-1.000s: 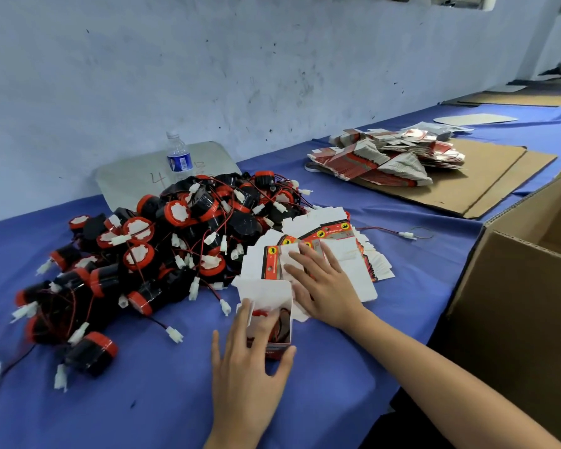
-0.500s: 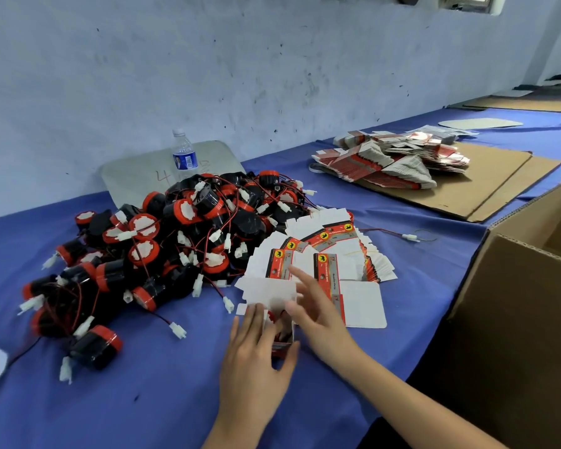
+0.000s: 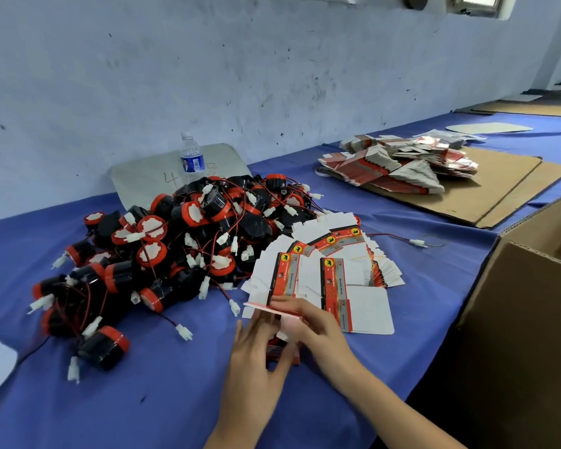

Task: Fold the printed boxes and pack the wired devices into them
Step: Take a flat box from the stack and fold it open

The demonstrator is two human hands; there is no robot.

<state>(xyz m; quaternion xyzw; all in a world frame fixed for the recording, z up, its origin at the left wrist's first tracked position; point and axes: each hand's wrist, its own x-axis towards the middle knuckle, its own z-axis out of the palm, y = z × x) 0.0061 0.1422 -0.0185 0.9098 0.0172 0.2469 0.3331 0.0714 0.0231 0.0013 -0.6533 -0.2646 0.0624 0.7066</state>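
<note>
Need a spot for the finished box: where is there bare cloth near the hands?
Bare blue cloth lies left of the left hand, below the device pile. A second patch sits between the fanned flat boxes and the cardboard carton. Everything just beyond the hands is crowded.
</note>
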